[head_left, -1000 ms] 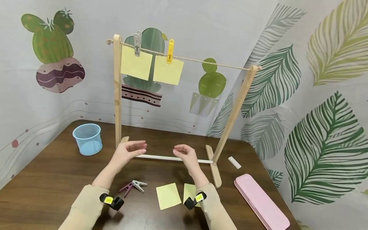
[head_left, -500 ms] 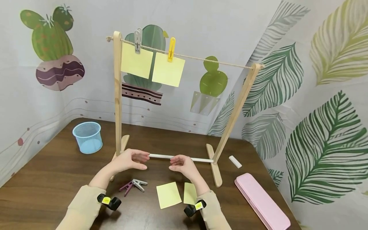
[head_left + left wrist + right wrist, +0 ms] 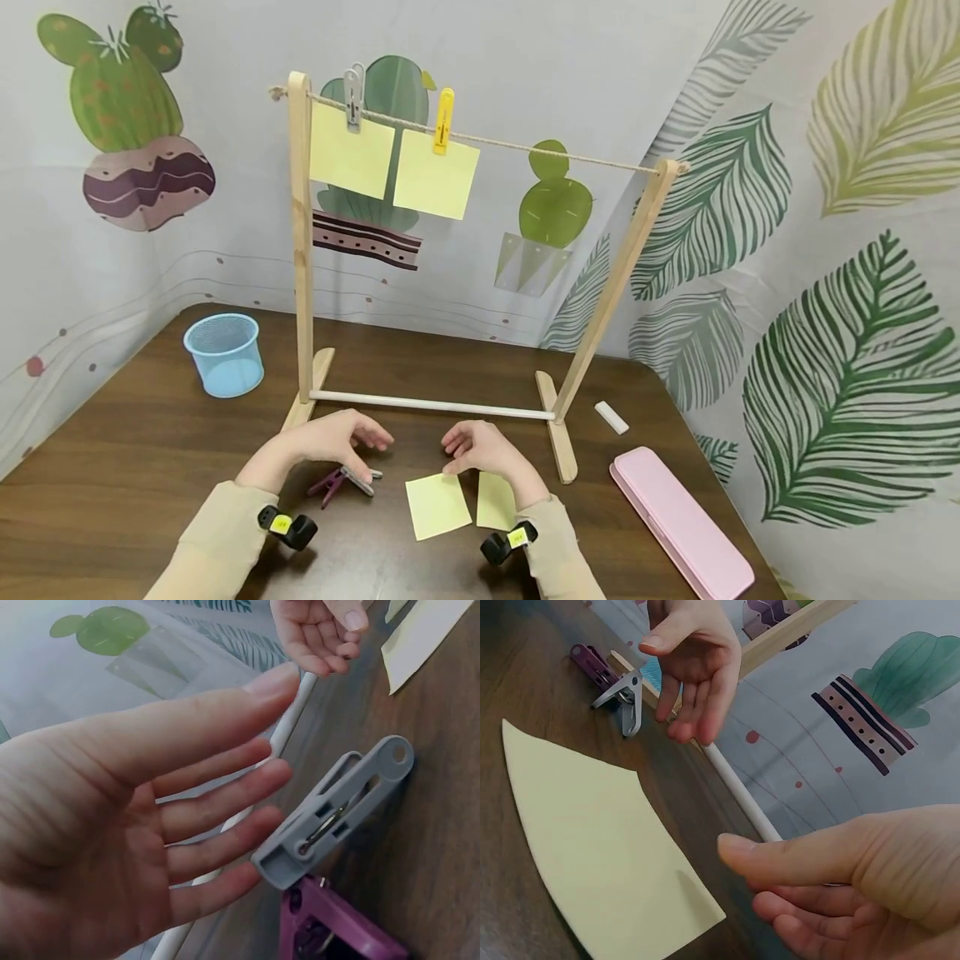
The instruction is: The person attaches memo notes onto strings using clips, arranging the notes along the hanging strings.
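Observation:
My left hand [image 3: 330, 438] hovers over the table beside two clothespins, fingers loosely bent and holding nothing. The grey clothespin [image 3: 337, 814] lies just past its fingertips in the left wrist view, against the purple clothespin [image 3: 330, 922]. My right hand [image 3: 483, 450] hangs near the top edge of a yellow sticky note [image 3: 438, 507], its thumb tip overlapping that edge in the head view. Nothing is between its fingers. A second sticky note [image 3: 495, 502] lies partly under the right wrist in that view. Two more notes hang from the rope [image 3: 555, 153] by a grey clothespin [image 3: 352, 100] and a yellow clothespin [image 3: 443, 122].
The wooden stand [image 3: 302, 250] carrying the rope rises behind both hands, joined low down by a white rod [image 3: 435, 405]. A blue mesh cup [image 3: 228, 367] stands at left. On the right lie a white eraser [image 3: 611, 417] and a pink pencil case [image 3: 678, 521].
Both hands have come down and nearer, from in front of the white rod toward the table. The left is now by the clothespins, the right by the sticky note.

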The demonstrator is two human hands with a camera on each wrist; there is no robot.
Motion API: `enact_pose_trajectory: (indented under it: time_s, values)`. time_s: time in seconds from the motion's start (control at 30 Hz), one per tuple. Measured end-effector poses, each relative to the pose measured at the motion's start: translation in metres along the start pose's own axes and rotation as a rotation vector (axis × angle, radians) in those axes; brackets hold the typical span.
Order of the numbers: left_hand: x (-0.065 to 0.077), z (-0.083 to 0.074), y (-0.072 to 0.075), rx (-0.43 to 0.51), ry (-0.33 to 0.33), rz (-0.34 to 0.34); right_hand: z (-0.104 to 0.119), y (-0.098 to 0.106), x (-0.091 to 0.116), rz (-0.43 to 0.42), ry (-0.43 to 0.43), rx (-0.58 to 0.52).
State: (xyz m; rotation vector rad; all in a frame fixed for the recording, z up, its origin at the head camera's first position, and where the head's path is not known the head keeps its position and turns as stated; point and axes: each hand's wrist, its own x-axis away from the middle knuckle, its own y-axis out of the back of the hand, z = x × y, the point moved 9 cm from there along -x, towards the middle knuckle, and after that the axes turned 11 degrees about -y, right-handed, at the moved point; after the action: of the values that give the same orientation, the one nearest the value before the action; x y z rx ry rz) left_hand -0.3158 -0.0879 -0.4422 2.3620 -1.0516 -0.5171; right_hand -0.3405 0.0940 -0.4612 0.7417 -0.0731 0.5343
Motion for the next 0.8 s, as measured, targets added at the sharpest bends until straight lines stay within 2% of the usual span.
enact_pose_trajectory:
  time_s: [0.13, 0.3, 0.57, 0.8]
  values:
    - [-0.001, 0.002, -0.006, -0.014, 0.022, 0.025, -0.002, -0.006, -0.001, 0.031, -0.010, 0.046]
    - [-0.002, 0.007, -0.012, -0.017, 0.055, 0.047, -0.004, -0.010, -0.002, 0.028, -0.008, 0.098]
    - [-0.001, 0.007, -0.015, -0.034, 0.112, 0.033, -0.003, -0.006, -0.003, -0.025, 0.028, 0.075]
    - [-0.002, 0.005, -0.015, -0.058, 0.114, 0.028, -0.005, -0.001, -0.005, -0.082, 0.029, 0.049]
